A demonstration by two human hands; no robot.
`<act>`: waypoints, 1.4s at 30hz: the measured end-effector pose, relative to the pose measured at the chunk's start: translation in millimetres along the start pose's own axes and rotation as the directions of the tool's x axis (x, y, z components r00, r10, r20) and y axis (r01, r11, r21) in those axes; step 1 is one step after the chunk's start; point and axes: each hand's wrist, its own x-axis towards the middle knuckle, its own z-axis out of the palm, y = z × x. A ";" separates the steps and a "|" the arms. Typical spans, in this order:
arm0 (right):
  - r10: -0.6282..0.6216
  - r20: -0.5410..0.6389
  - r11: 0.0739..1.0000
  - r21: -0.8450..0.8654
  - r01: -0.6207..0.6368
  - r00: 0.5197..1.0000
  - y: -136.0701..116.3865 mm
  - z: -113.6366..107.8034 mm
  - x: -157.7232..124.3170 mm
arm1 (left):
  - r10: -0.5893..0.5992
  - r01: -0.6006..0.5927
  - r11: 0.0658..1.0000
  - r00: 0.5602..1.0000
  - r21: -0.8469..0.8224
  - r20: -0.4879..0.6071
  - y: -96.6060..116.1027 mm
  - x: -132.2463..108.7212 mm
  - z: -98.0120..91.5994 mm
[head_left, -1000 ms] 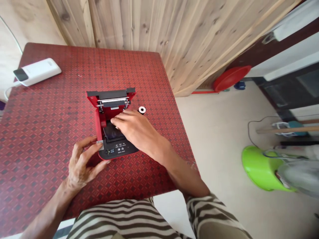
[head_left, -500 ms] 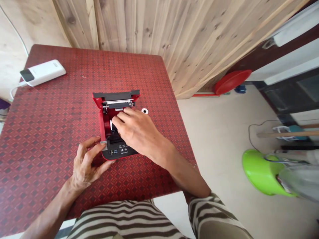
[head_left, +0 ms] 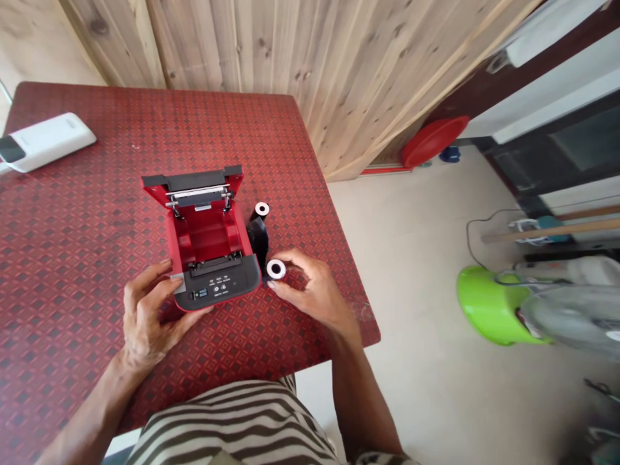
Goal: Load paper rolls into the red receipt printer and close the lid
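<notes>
A small red printer (head_left: 208,248) with its lid flipped up sits on the red patterned table (head_left: 97,219); its paper bay is bare. My left hand (head_left: 145,316) grips the printer's front left corner. My right hand (head_left: 310,290) pinches a black roll with a white core (head_left: 275,269) just right of the printer, low over the table. A second black roll with a white core (head_left: 260,213) stands on the table behind it, beside the printer.
A white power bank (head_left: 43,140) lies at the table's far left. The table's right edge drops to a pale floor with a green bowl (head_left: 494,316), a red basin (head_left: 431,139) and a cable. A wooden wall rises behind.
My right hand has come out of the printer's bay with a roll and moved right of the printer. The bay now shows bare red. My left hand stays put.
</notes>
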 end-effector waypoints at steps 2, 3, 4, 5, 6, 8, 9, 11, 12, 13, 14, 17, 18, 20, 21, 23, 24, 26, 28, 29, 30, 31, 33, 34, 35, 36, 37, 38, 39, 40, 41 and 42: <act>0.007 -0.022 1.000 0.021 -0.007 1.000 8.2 15.3 -2.4 | 0.010 -0.010 1.000 1.000 0.014 -0.003 -0.4 0.1 -0.1; -0.001 -0.029 1.000 0.023 0.002 1.000 10.8 21.0 -3.2 | 0.009 -0.009 1.000 1.000 0.019 -0.006 -0.5 -0.2 -0.5; -0.009 -0.034 1.000 0.021 0.009 0.999 12.6 25.1 -3.9 | -0.004 0.004 1.000 1.000 0.022 0.001 -0.4 -0.6 -1.1; -0.015 -0.039 1.000 0.018 0.015 0.999 13.7 27.9 -4.6 | -0.021 0.021 1.000 1.000 0.022 0.009 -0.1 -1.1 -2.0; -0.019 -0.037 1.000 0.016 0.019 0.999 14.2 29.5 -5.4 | -0.035 0.035 0.999 0.999 0.022 0.014 0.4 -1.5 -3.0; -0.021 -0.014 1.000 0.015 0.022 1.000 14.0 30.7 -7.5 | -0.067 0.066 0.998 0.997 0.024 0.038 2.0 -2.0 -5.3; -0.024 -0.001 1.000 0.017 0.024 1.000 13.7 30.5 -8.9 | -0.082 0.081 0.996 0.995 0.025 0.054 3.0 -2.0 -6.4; -0.032 0.034 0.999 0.026 0.031 0.999 13.4 27.7 -12.3 | -0.104 0.102 0.994 0.992 0.028 0.072 4.3 -1.6 -7.8; -0.026 0.053 0.999 0.032 0.024 0.998 13.7 24.5 -14.1 | -0.114 0.112 0.993 0.991 0.029 0.075 4.4 -1.5 -7.9; -0.011 0.071 0.999 0.046 0.008 0.997 14.3 19.6 -15.5 | -0.116 0.114 0.993 0.990 0.029 0.079 4.0 -1.4 -7.5; 0.013 0.094 0.997 0.072 -0.020 0.995 15.4 13.1 -16.1 | -0.103 0.102 0.994 0.992 0.028 0.065 3.1 -1.4 -6.6; 0.086 0.132 0.979 0.172 -0.108 0.988 22.5 -12.7 -7.0 | -0.058 0.058 0.998 0.998 0.029 0.023 -1.1 -1.9 -2.2; 0.097 0.101 0.974 0.194 -0.115 0.990 26.4 -20.5 1.2 | -0.039 0.039 0.999 0.999 0.031 0.003 -2.3 -2.0 -0.8; 0.099 -0.035 0.977 0.191 -0.091 0.994 36.4 -29.2 25.3 | 0.004 -0.003 0.999 0.999 0.040 -0.039 -3.5 -1.8 0.9; 0.090 -0.113 0.980 0.186 -0.068 0.990 42.1 -29.1 40.0 | 0.004 -0.003 0.999 0.999 0.042 -0.034 -3.4 -1.5 1.0; 0.061 -0.142 0.981 0.192 -0.033 0.988 53.1 -20.4 70.4 | -0.023 0.024 0.999 1.000 0.034 -0.014 -2.0 -1.0 0.0; 0.037 -0.113 0.985 0.175 -0.017 0.993 57.9 -13.2 84.0 | -0.051 0.051 0.998 0.999 0.027 0.009 -1.1 -0.9 -0.6; -0.001 -0.082 0.993 0.119 0.011 0.997 64.9 2.1 104.3 | -0.082 0.082 0.997 0.996 0.012 0.026 -0.2 -1.1 -1.3; -0.014 -0.091 0.995 0.097 0.022 0.996 68.3 12.4 114.0 | -0.057 0.057 0.998 0.998 0.000 0.004 -0.7 -1.6 -0.5; -0.012 -0.098 0.992 0.126 0.025 0.995 68.4 13.9 115.4 | -0.039 0.039 0.999 0.999 -0.004 -0.008 -1.3 -1.8 0.2; -0.011 -0.098 0.984 0.177 0.028 0.995 67.1 12.9 115.2 | -0.021 0.021 1.000 1.000 -0.007 -0.017 -1.9 -2.0 0.9; -0.012 -0.092 0.970 0.239 0.034 0.996 64.3 9.3 113.9 | -0.005 0.004 1.000 1.000 -0.010 -0.024 -2.4 -2.0 1.6; -0.035 -0.080 0.932 0.358 0.061 0.996 52.8 -3.5 109.4 | -0.006 0.006 1.000 1.000 -0.012 -0.017 -2.8 -2.1 2.3; -0.056 -0.067 0.912 0.403 0.078 0.996 44.1 -11.6 106.7 | -0.018 0.018 1.000 1.000 -0.013 -0.012 -2.7 -2.1 2.4; -0.083 -0.042 0.895 0.437 0.093 0.996 33.6 -19.8 104.1 | -0.023 0.023 1.000 1.000 -0.014 -0.009 -2.6 -2.2 2.4; -0.118 -0.006 0.883 0.457 0.107 0.993 21.6 -27.4 101.6 | -0.021 0.021 1.000 1.000 -0.015 -0.010 -2.5 -2.4 2.4; -0.159 0.036 0.880 0.459 0.125 0.987 8.8 -33.8 99.3 | -0.013 0.013 1.000 1.000 -0.015 -0.011 -2.5 -2.7 2.3; -0.204 0.077 0.886 0.439 0.151 0.976 -4.3 -38.4 97.3 | -0.003 0.003 1.000 1.000 -0.016 -0.013 -2.5 -3.0 2.3; -0.250 0.109 0.899 0.395 0.189 0.962 -17.2 -40.9 95.7 | 0.007 -0.007 1.000 1.000 -0.017 -0.017 -2.6 -3.4 2.2; -0.296 0.130 0.914 0.326 0.242 0.946 -29.3 -41.1 94.6 | 0.013 -0.013 1.000 1.000 -0.017 -0.018 -2.6 -3.7 2.1; -0.341 0.148 0.925 0.232 0.303 0.928 -40.5 -39.0 94.0 | 0.010 -0.010 1.000 1.000 -0.017 -0.012 -2.5 -3.9 1.9; -0.382 0.172 0.923 0.118 0.366 0.908 -50.4 -34.5 93.8 | 0.007 -0.007 1.000 1.000 -0.017 -0.010 -2.3 -4.0 1.6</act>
